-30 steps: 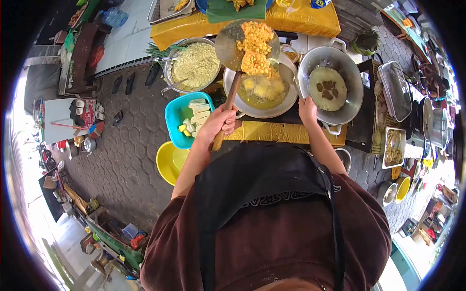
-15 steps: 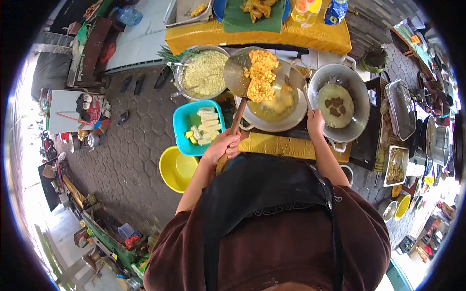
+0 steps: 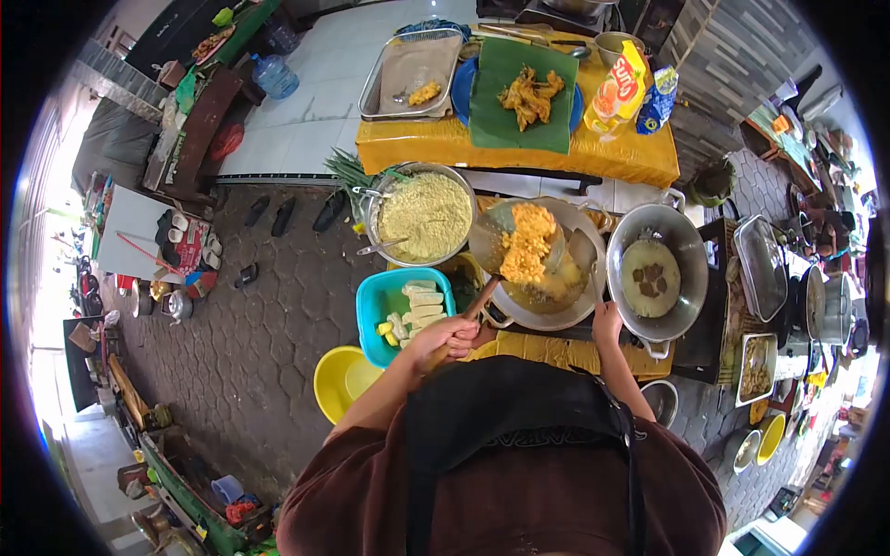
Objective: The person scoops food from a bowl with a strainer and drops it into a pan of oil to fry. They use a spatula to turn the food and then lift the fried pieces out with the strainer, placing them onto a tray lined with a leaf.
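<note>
Skimmer (image 3: 515, 243) of fritters hangs over the wok (image 3: 547, 278), left hand (image 3: 445, 338) fingers wrapped round its handle, above hexagonal paving (image 3: 278, 296).

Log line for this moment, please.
left hand: grips skimmer handle | skimmer: loaded, over wok | right hand: at wok rim

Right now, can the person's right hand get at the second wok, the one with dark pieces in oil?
Probably yes: the right hand is beside the second wok's near rim, nothing between them.

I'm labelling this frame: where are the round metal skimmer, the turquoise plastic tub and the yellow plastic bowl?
Round metal skimmer (image 3: 501, 243), head view, bare left part.
Turquoise plastic tub (image 3: 378, 301), head view, left wall.
Yellow plastic bowl (image 3: 339, 378), head view, inside.
</note>
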A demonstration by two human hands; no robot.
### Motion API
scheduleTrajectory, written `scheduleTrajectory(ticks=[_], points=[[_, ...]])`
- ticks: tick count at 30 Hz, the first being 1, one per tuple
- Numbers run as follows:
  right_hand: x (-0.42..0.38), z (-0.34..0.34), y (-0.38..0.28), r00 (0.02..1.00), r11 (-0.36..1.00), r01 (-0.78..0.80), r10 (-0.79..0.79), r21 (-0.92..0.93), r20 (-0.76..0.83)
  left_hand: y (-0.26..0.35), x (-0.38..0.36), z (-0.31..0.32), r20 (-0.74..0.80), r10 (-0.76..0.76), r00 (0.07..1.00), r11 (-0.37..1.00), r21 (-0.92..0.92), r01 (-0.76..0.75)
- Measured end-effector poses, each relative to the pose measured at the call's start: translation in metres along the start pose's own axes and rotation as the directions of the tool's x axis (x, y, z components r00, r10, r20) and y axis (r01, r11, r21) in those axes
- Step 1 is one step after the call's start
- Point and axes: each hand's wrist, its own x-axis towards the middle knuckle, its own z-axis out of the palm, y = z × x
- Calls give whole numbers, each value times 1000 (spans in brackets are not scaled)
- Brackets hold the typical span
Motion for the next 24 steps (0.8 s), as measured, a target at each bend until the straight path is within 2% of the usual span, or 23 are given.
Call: scheduleTrajectory(ticks=[2,4,5,6,7,9,10,11,12,13,14,15,17,18,19,20,21,23,24], points=[[0,3,4,1000,1000,4,-4,5,9,29,-32,8,-67,80,995,995,70,-75],[-5,2,-5,999,999,-27,27,19,22,70,-67,32,-177,239,955,964,160,-211],[-7,2,-6,999,999,-27,27,23,19,94,-78,32,-192,275,942,957,151,-249],[-8,3,-6,1000,999,-21,21,25,-4,121,-91,47,-296,359,885,931,189,-314],[-11,5,-7,1000,999,-16,16,27,-27,152,-93,24,-258,416,872,900,250,-356],[-15,4,-14,999,999,-29,30,23,-46,210,-103,34,-201,566,800,768,481,-422],[-16,4,-11,998,999,-38,39,13,-45,243,-99,16,-201,589,783,746,508,-431],[-17,5,-11,998,999,-46,46,3,-48,273,-96,2,-232,623,747,676,640,-366],[-19,6,-10,998,1000,-27,27,9,-64,297,-86,-5,-209,730,650,568,715,-408],[-24,3,-11,997,1000,-28,28,7,-77,323,-78,-16,-203,761,616,521,757,-394],[-28,0,-15,997,1000,-28,27,-12,-75,347,-65,-26,-305,794,526,524,782,-338],[-31,-2,-19,997,999,-28,26,-32,-71,365,-53,-36,-295,795,529,520,781,-346],[-37,-3,-20,996,999,-39,37,-29,-80,391,-25,-56,-328,873,361,342,939,26],[-38,-4,-21,996,998,-50,48,-23,-75,399,-7,-68,-325,870,370,341,940,21],[-39,-4,-22,995,998,-58,55,-29,-80,400,8,-72,-203,953,223,147,958,246],[-42,-4,-22,995,999,-52,51,-15,-83,398,17,-79,-37,993,110,-20,877,480],[-46,-4,-21,995,999,-47,47,0,-85,398,26,-85,-44,992,121,-20,877,480],[-49,-3,-22,994,999,-45,45,-6,-98,378,30,-55,-229,969,92,157,860,486],[-51,-4,-25,994,998,-62,61,-14,-86,372,33,-60,-235,966,103,156,857,492]])
